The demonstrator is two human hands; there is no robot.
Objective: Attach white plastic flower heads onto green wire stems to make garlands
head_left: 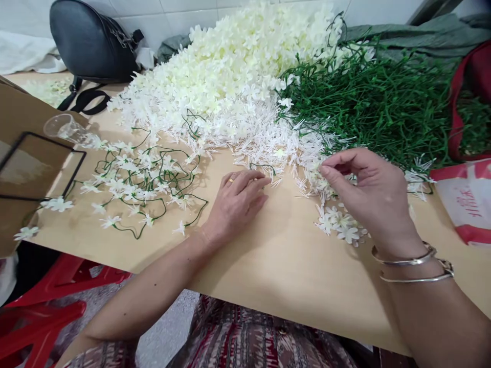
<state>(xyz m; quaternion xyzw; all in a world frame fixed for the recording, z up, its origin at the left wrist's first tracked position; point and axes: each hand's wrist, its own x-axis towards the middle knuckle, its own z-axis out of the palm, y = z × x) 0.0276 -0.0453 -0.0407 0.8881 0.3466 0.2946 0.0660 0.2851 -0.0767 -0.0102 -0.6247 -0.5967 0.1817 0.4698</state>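
Observation:
My left hand (236, 202) lies on the wooden table (276, 266), fingers together, fingertips pressing down a thin green stem (264, 167) beside the flower pile. My right hand (368, 191) hovers over loose white artificial flowers (339, 225), thumb and fingers pinched on a small white flower at the pile's edge. A large heap of white and cream flower heads (238, 76) fills the table's far middle. To its right lies a mass of bare green stems (379, 107). Finished green stems with white flowers (141, 184) are spread to the left.
A black bag (92, 43) sits at the back left. A clear plastic cup (65, 128) and a brown cardboard box (23, 153) stand at the left edge. A red and white bag (470, 199) is at the right. Red plastic stools (49, 301) stand under the table.

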